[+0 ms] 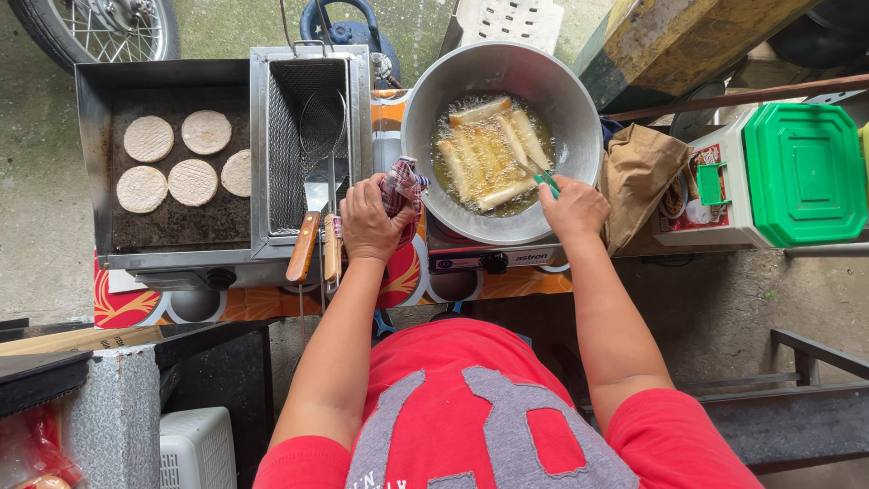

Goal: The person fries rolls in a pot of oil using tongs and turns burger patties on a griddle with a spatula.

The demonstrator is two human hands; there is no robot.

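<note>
Long rolls [487, 149] are turned in oil inside a steel wok [503, 136] with green-handled tongs [540, 177], gripped in the right hand [573, 208]; the wok's near rim is steadied, against heat, by left-hand [367, 222] fingers closed on a checked cloth [403, 186]. Left of the wok, patties [181, 158] are browned on a griddle [95, 154].

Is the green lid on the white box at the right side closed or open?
Closed. The green lid lies flat on the white box and covers its top, with no gap visible. Whether the green latch is locked, I cannot tell.

Pale golden rolls [487, 149] in a silver pan [579, 109] — checked red-blue cloth [401, 188], green tong handles [548, 184], 5 beige patties [186, 158].
</note>
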